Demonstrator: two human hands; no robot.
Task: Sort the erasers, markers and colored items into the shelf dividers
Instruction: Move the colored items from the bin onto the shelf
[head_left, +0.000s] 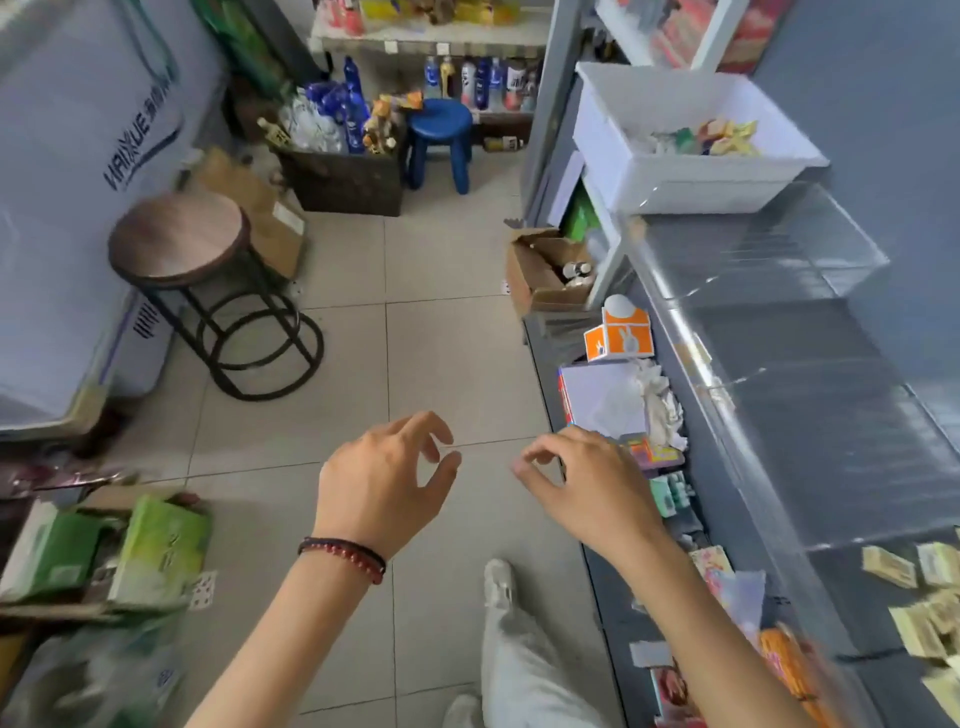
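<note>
**Q:** What is the largest thing in front of you?

**A:** The grey shelf (727, 493) along the right side of the frame. Its clear dividers (753, 270) sit on the top deck. They are see-through, probably so each compartment's stock can be read from the aisle. The compartments at centre right show only bare grey. One at lower right holds yellowish packs (930, 566).

**Q:** And next in size?

**A:** The white bin (675, 176) at upper right has mixed coloured items heaped in its far corner. It reads as unsorted supply. Below it, on the shelf's lower ledge, stands an orange-and-white box (621, 335).

**Q:** Where are your hands?

**A:** Your left hand (387, 483) hangs over the floor tiles at lower centre. Its fingers are loosely curled and hold nothing, so it is free to receive. Your right hand (587, 483) arches over the ledge edge with its fingers bent downward. Blur hides whether it pinches anything.

**Q:** And the items to sort?

**A:** Small colourful packs (657, 454) and mint-green pieces (672, 493) lie on the ledge just beside your right hand. They are not yet in any divider.
</note>
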